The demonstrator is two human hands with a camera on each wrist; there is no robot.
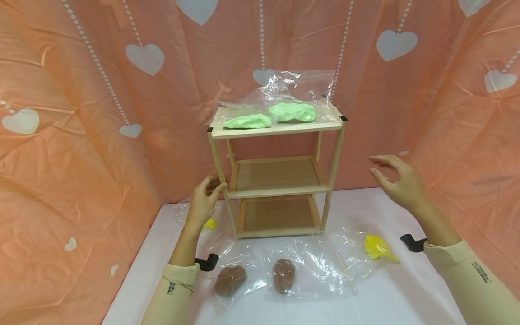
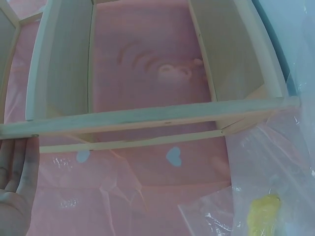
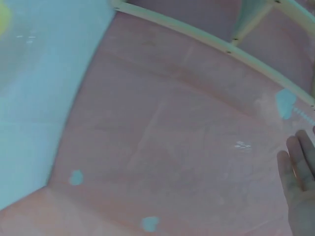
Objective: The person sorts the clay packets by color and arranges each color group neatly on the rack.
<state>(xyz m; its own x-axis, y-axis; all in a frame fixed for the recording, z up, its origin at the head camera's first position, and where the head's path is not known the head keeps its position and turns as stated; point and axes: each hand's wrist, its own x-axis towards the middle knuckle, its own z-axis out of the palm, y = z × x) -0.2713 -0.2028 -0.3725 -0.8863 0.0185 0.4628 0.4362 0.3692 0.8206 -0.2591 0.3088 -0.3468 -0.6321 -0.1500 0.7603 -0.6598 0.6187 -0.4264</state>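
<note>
A three-tier wooden shelf (image 1: 280, 193) stands on the white table. My left hand (image 1: 204, 201) holds its left front post (image 1: 218, 162) near the middle tier, thumb tip against the wood. In the left wrist view, the fingers (image 2: 17, 164) pass behind that post. My right hand (image 1: 400, 185) hangs in the air to the right of the shelf, fingers spread from the thumb, touching nothing. On the top tier lie two clear bags with light green lumps; the right green lump (image 1: 291, 112) sits beside the left green lump (image 1: 248, 121).
Two bagged brown lumps, the left one (image 1: 230, 280) and the right one (image 1: 284, 275), lie in front of the shelf. A bagged yellow lump (image 1: 378, 247) is at right; another yellow lump (image 1: 209, 224) is partly hidden by my left hand. Orange cloth with hearts (image 1: 392, 113) hangs behind.
</note>
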